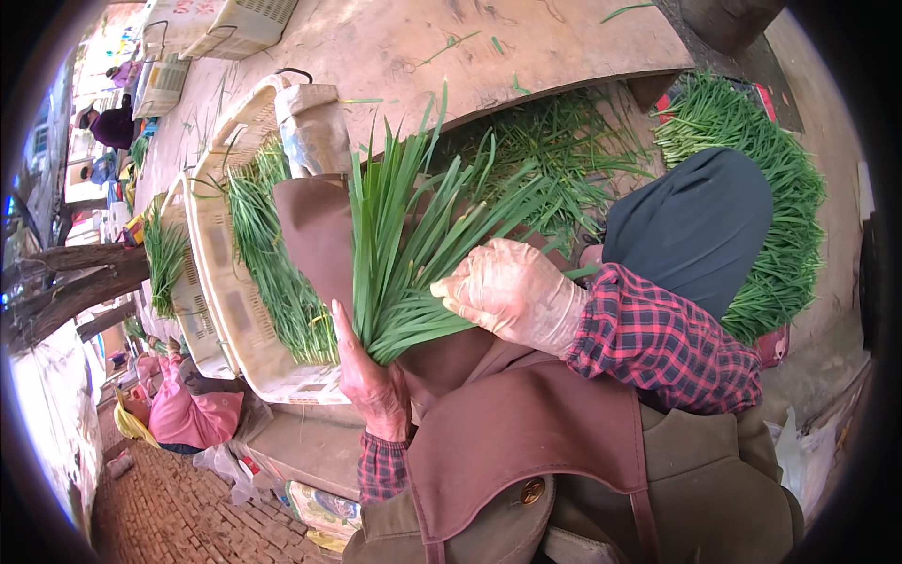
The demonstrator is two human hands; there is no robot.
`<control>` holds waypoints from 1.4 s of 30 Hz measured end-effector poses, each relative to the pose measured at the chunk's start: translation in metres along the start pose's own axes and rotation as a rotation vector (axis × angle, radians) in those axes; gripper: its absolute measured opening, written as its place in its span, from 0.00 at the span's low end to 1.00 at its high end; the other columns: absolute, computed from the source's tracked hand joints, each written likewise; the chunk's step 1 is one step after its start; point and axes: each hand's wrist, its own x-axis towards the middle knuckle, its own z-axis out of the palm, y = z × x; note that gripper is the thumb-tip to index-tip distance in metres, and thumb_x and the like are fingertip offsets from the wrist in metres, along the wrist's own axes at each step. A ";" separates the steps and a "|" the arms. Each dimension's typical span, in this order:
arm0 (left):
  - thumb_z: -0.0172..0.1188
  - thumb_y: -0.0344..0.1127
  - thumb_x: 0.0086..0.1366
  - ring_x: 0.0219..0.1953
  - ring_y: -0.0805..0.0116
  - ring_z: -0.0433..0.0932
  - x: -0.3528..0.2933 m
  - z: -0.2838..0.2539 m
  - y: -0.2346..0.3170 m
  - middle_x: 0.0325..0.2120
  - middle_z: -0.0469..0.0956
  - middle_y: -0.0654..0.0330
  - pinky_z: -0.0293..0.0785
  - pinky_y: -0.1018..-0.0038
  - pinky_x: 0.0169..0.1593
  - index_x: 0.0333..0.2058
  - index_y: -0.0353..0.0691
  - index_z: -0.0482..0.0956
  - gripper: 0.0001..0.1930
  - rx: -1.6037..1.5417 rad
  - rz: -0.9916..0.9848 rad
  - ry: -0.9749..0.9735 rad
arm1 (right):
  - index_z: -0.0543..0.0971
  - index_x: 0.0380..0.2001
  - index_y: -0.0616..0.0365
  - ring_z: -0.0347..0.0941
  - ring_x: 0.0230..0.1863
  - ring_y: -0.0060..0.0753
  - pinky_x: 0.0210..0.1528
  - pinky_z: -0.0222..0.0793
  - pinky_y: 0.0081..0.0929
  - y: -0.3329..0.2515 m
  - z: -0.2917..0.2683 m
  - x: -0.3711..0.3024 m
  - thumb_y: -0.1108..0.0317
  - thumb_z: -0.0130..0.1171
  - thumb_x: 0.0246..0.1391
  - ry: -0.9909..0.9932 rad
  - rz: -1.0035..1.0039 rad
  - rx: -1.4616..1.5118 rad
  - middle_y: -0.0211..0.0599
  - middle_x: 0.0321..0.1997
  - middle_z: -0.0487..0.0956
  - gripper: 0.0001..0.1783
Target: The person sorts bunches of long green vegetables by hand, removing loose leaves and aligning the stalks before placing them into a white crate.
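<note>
A fanned bunch of green garlic chives (390,254) lies over my lap, its leaf tips pointing away from me. My left hand (371,385) holds the gathered lower end at the bunch's left side, thumb raised along it. Over the right side of the bunch is my right hand (517,293), in a thin pale glove. Its fingers are curled and pressed together against the leaves; the fingertips partly hide what they pinch. A leaf end sticks out beyond that wrist. Beneath the bunch is a brown apron (536,423).
At left stands a cream plastic crate (211,273) holding more chives (272,254). A low wooden board (545,47) spans the far side, with loose leaves (564,169) beneath its edge. A large chive pile (789,216) lies right of my knee (695,216). A person in pink (193,404) sits at far left.
</note>
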 end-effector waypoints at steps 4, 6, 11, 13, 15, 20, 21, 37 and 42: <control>0.60 0.21 0.62 0.45 0.60 0.80 0.020 0.004 0.016 0.50 0.77 0.50 0.76 0.71 0.46 0.65 0.37 0.63 0.31 -0.257 -0.077 -0.066 | 0.79 0.40 0.58 0.74 0.45 0.40 0.45 0.70 0.35 0.023 -0.035 0.033 0.65 0.59 0.53 0.277 0.032 -0.204 0.38 0.39 0.77 0.12; 0.61 0.22 0.63 0.38 0.71 0.77 0.023 0.006 0.012 0.44 0.77 0.58 0.72 0.77 0.39 0.60 0.37 0.67 0.26 -0.588 -0.285 -0.158 | 0.78 0.45 0.61 0.72 0.53 0.46 0.52 0.69 0.39 0.021 -0.069 0.051 0.67 0.62 0.50 0.344 0.065 -0.239 0.42 0.49 0.76 0.18; 0.61 0.22 0.63 0.31 0.76 0.74 0.069 0.006 0.048 0.35 0.76 0.65 0.71 0.79 0.36 0.49 0.36 0.71 0.17 -0.968 -0.475 -0.327 | 0.77 0.42 0.62 0.75 0.54 0.44 0.55 0.71 0.40 -0.017 -0.104 0.039 0.70 0.65 0.45 0.281 0.065 0.067 0.42 0.51 0.78 0.18; 0.62 0.23 0.62 0.25 0.78 0.70 0.085 0.018 0.062 0.31 0.74 0.66 0.66 0.80 0.28 0.46 0.38 0.71 0.15 -1.162 -0.567 -0.356 | 0.77 0.39 0.59 0.77 0.48 0.37 0.49 0.73 0.35 -0.035 -0.093 0.025 0.69 0.66 0.45 0.208 0.048 0.026 0.36 0.49 0.79 0.16; 0.62 0.24 0.62 0.18 0.80 0.66 0.100 0.031 0.073 0.26 0.72 0.68 0.62 0.81 0.21 0.43 0.41 0.70 0.13 -1.332 -0.663 -0.376 | 0.78 0.38 0.58 0.78 0.45 0.36 0.46 0.74 0.34 -0.035 -0.080 0.014 0.67 0.67 0.45 0.086 0.087 -0.092 0.36 0.47 0.79 0.16; 0.63 0.24 0.62 0.18 0.80 0.66 0.120 0.078 0.088 0.26 0.72 0.67 0.62 0.82 0.19 0.41 0.44 0.69 0.13 -1.429 -0.676 -0.402 | 0.76 0.49 0.66 0.80 0.44 0.44 0.48 0.76 0.36 0.024 -0.038 -0.005 0.66 0.65 0.56 0.145 0.614 0.287 0.49 0.45 0.81 0.20; 0.63 0.24 0.61 0.18 0.80 0.67 0.123 0.086 0.094 0.25 0.72 0.67 0.62 0.82 0.19 0.41 0.43 0.69 0.14 -1.393 -0.632 -0.381 | 0.76 0.50 0.67 0.80 0.45 0.45 0.49 0.76 0.36 0.035 -0.034 -0.001 0.65 0.65 0.56 0.164 0.706 0.309 0.50 0.45 0.81 0.21; 0.66 0.24 0.58 0.48 0.65 0.79 0.135 0.191 0.082 0.46 0.78 0.58 0.77 0.67 0.51 0.54 0.35 0.70 0.25 -1.722 -0.602 -0.630 | 0.81 0.43 0.66 0.79 0.33 0.26 0.38 0.75 0.27 0.154 0.025 0.003 0.73 0.62 0.52 0.238 1.262 0.836 0.39 0.34 0.84 0.14; 0.62 0.29 0.66 0.42 0.64 0.82 0.132 0.217 0.077 0.42 0.81 0.57 0.81 0.66 0.45 0.52 0.35 0.74 0.16 -1.918 -0.858 -0.636 | 0.80 0.47 0.65 0.77 0.40 0.24 0.47 0.72 0.24 0.160 0.036 -0.013 0.76 0.55 0.57 0.415 1.209 0.966 0.36 0.41 0.83 0.14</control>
